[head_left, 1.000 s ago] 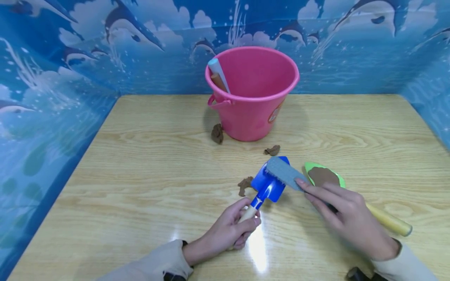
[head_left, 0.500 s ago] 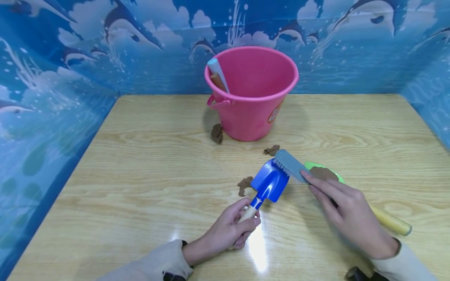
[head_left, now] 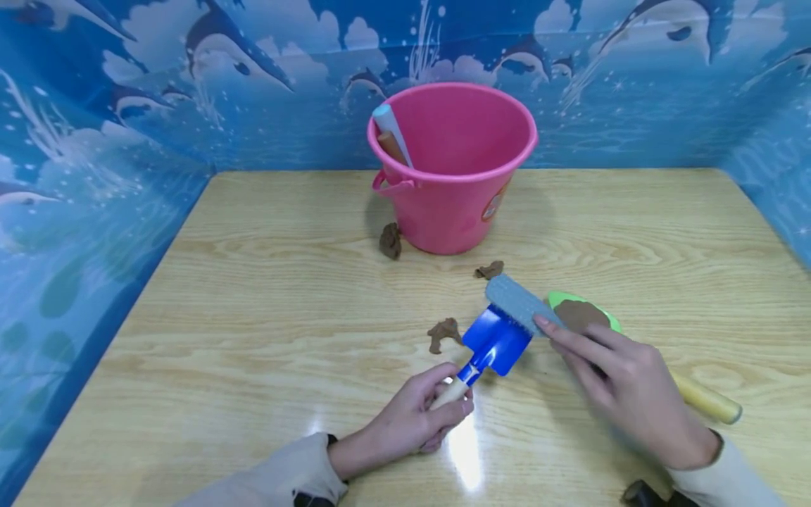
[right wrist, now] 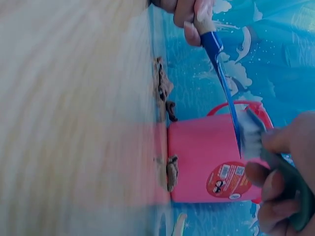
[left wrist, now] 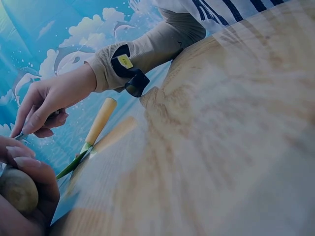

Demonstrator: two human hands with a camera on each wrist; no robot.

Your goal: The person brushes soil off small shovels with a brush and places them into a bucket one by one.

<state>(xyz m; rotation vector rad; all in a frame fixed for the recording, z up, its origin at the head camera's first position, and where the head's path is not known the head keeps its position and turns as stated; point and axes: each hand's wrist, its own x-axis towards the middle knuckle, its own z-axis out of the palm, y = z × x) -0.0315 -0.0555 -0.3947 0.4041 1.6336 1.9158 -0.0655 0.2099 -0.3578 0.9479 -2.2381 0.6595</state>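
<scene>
My left hand (head_left: pixel 424 412) grips the pale wooden handle of a small blue shovel (head_left: pixel 497 341), its blade raised over the table and pointing away from me. In my right hand (head_left: pixel 630 398) is a grey-blue scrub brush (head_left: pixel 516 299), the forefinger stretched along its back. White bristles (right wrist: pixel 252 140) meet the blade near its tip in the right wrist view, where the fingers curl round the brush's dark green handle (right wrist: pixel 295 189). Partly behind the right hand lies a green trowel (head_left: pixel 616 324) with brown clay (head_left: pixel 579 315) on its blade and a yellow wooden handle (head_left: pixel 706 398).
A pink bucket (head_left: pixel 453 211) stands at the back, with a light blue handle (head_left: pixel 391 130) and a brown one (head_left: pixel 393 148) poking out. Brown clay lumps lie by the bucket (head_left: pixel 390 241), in front of it (head_left: pixel 490 270) and left of the shovel (head_left: pixel 444 334). Dolphin-print cloth (head_left: pixel 285 105) surrounds the table.
The brush has stroked over the blade, out to its far right edge and partly back. The shovel has shifted slightly right and toward me. The bucket and clay lumps have stayed put.
</scene>
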